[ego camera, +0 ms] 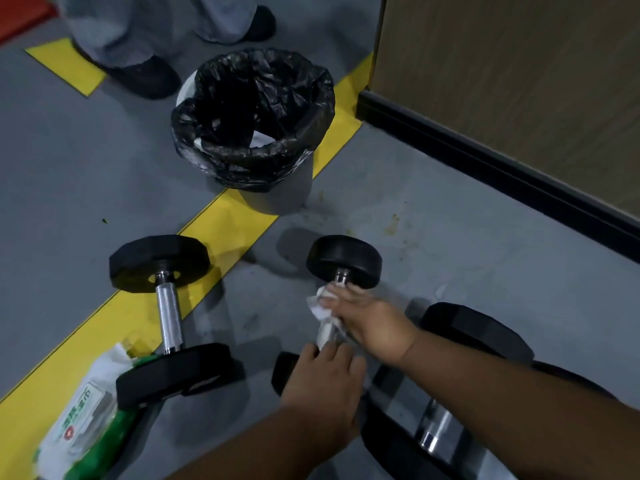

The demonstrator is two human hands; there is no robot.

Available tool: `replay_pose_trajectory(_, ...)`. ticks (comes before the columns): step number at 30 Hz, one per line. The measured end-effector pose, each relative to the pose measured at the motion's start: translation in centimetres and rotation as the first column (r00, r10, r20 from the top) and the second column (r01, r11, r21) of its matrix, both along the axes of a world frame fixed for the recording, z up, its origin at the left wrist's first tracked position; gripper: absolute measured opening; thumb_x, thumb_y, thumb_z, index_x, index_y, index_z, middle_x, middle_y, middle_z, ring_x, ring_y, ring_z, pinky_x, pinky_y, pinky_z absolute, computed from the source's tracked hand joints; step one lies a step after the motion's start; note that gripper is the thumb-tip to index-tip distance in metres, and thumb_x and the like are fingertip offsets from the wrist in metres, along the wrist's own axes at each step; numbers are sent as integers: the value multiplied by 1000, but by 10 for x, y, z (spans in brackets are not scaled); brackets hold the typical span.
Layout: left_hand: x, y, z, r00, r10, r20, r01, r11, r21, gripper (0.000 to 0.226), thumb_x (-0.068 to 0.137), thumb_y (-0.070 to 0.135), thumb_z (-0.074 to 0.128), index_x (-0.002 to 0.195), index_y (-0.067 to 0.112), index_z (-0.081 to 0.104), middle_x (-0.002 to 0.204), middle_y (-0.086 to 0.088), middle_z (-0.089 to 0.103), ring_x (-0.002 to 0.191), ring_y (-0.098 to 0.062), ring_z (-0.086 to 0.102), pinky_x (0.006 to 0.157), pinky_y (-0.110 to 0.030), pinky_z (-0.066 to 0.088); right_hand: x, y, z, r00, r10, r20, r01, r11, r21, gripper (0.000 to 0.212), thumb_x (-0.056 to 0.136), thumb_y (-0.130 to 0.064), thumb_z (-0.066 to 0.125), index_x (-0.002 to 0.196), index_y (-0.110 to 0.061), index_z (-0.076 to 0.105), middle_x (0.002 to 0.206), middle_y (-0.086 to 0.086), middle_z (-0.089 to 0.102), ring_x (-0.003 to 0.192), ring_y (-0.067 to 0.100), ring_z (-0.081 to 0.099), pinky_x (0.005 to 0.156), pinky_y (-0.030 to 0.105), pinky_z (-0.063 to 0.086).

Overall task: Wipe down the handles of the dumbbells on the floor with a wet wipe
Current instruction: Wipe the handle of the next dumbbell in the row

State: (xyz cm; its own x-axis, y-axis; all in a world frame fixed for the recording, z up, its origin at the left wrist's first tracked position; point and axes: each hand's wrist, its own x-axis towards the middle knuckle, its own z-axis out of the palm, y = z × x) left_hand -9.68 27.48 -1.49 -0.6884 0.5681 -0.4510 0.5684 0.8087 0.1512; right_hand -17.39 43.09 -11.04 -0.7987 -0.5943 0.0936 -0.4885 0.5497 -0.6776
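Three black dumbbells lie on the grey floor. The middle dumbbell (pixel 344 261) has its chrome handle wrapped in a white wet wipe (pixel 320 304), which my right hand (pixel 370 318) grips around the handle's upper part. My left hand (pixel 325 379) rests over that dumbbell's near head and the lower end of its handle, fingers curled on it. The left dumbbell (pixel 168 313) lies untouched across the yellow line, its knurled handle bare. The right dumbbell (pixel 436 427) lies partly under my right forearm.
A bin lined with a black bag (pixel 252 123) stands behind the dumbbells, with white paper inside. A green and white pack of wet wipes (pixel 86 420) lies at the lower left. A person's legs and shoes (pixel 145 74) stand at the top left. A wall with black skirting (pixel 502 168) runs along the right.
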Motion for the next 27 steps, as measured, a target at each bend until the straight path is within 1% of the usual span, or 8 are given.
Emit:
replay_pose_trajectory(3, 2, 2, 3, 999, 35, 5, -35, 999, -12, 48, 87, 41, 50, 126, 16, 35, 130, -12, 36, 119, -32, 34, 99, -50, 27, 28, -1, -3, 989, 55, 138, -59, 998, 27, 44, 100, -28, 48, 142, -44, 45, 156, -21, 21, 149, 14, 12, 122, 27, 10)
replay_pose_trajectory(5, 5, -2, -6, 999, 29, -41, -30, 999, -21, 47, 83, 37, 55, 122, 16, 40, 126, -12, 39, 114, -33, 37, 94, -51, 31, 30, -2, -3, 991, 57, 122, -65, 996, 62, 43, 100, -38, 40, 141, -45, 46, 153, -25, 22, 149, 15, 13, 122, 30, 15)
replay_pose_trajectory(8, 5, -6, -21, 992, -2, -124, 0, 1000, -14, 28, 70, 28, 66, 96, 17, 63, 97, -8, 61, 88, -30, 49, 70, -44, 44, 24, -3, 0, 995, 98, 4, -98, 990, 102, 40, 98, -33, 46, 137, -34, 55, 151, -12, 43, 145, 12, 32, 120, 39, 26)
replay_pose_trajectory(12, 5, -8, -23, 986, 12, -169, -4, 999, 47, 30, 46, 23, 82, 72, 19, 67, 80, -5, 60, 74, -27, 57, 56, -37, 40, 7, -8, 6, 984, 129, -123, -110, 983, 150, 38, 96, -27, 47, 130, -20, 63, 141, -1, 56, 136, 13, 46, 115, 44, 36)
replay_pose_trajectory(17, -1, -18, -27, 989, 145, -36, -136, 975, 178, 63, 34, 50, 81, 88, 26, 61, 91, 4, 53, 79, -21, 52, 60, -36, 42, -35, -8, 19, 992, 81, -94, -53, 962, 268, 47, 81, -14, 60, 128, -9, 63, 136, 15, 59, 115, 32, 64, 92, 45, 55)
replay_pose_trajectory(20, -1, -27, -27, 987, 159, -9, -152, 959, 237, 66, 44, 58, 76, 98, 25, 57, 98, 3, 52, 83, -20, 53, 64, -34, 46, -19, -21, 14, 993, 113, 19, -114, 961, 251, 48, 89, -18, 60, 137, -16, 58, 151, 17, 42, 131, 35, 50, 106, 44, 45)
replay_pose_trajectory(24, -4, -24, -15, 994, 112, 14, -112, 986, 123, 69, 62, 49, 70, 121, 21, 48, 121, -5, 47, 109, -29, 48, 84, -42, 44, -7, -23, 18, 961, 271, 54, -277, 949, 148, 38, 95, -21, 53, 130, -14, 64, 149, 11, 47, 137, 19, 42, 115, 11, 16)
replay_pose_trajectory(27, -3, -7, -5, 991, 130, 34, -128, 991, -35, 78, 80, 42, 66, 144, 15, 31, 143, -14, 29, 131, -36, 28, 99, -48, 35, -28, -23, 20, 941, 340, 2, -334, 925, 181, 43, 94, -16, 59, 138, -15, 57, 152, 8, 43, 139, 23, 42, 119, 31, 26)
